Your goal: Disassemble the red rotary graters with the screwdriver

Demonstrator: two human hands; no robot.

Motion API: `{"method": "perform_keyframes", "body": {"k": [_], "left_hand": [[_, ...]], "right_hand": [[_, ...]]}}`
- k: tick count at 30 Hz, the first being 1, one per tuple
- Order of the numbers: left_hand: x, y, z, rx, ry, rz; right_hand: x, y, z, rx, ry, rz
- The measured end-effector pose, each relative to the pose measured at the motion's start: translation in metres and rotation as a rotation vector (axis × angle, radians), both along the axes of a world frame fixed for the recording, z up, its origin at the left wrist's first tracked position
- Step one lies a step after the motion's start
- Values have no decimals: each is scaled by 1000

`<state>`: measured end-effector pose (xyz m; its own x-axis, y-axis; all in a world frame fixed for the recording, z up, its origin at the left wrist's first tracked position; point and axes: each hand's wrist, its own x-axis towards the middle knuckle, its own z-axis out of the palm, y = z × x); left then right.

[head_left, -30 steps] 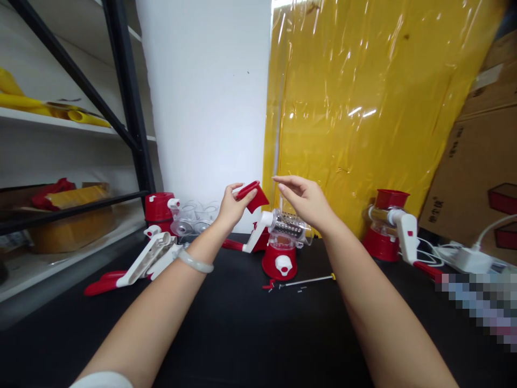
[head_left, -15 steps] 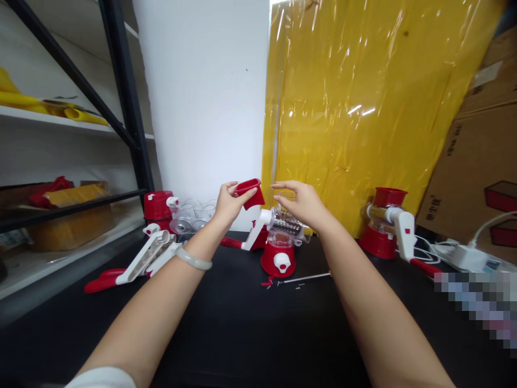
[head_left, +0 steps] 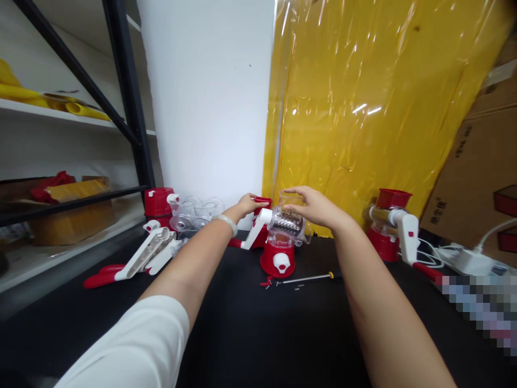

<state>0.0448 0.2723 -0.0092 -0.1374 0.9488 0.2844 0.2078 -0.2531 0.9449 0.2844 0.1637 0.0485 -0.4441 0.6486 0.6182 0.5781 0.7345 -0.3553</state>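
A rotary grater with a red base (head_left: 278,260), a metal drum, a clear housing (head_left: 286,222) and a white crank (head_left: 257,228) stands upright at the centre. Behind its crank, my left hand (head_left: 249,204) holds a red funnel-like piece (head_left: 262,201) by the rim, with other red parts just below it. My right hand (head_left: 309,203) has its thumb and fingers around the clear top opening of the grater. A screwdriver (head_left: 307,278) lies in front of the base, beside a small red part (head_left: 265,282) and several screws.
At the left are a red base (head_left: 159,205), clear housings (head_left: 197,213) and white cranks with red handles (head_left: 141,253). Another grater (head_left: 385,237) stands at the right, near white cables and a power strip (head_left: 470,260). Shelves (head_left: 68,203) rise at far left, cardboard boxes (head_left: 464,156) at far right.
My left hand has moved forward, right and down with the red piece, to behind the grater's crank. My right hand has come down onto the clear top. The view has shifted slightly.
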Motion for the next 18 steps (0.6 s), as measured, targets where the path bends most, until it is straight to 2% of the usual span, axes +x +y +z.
{"method": "perform_keyframes", "body": {"k": [8,18], "left_hand": [[-6,9,-19,-64,64,-23],[1,0,-17,-109,52,-106]], "right_hand": [[5,1,2,-14,-12,36],[7,5,0,-8,23,55]]}}
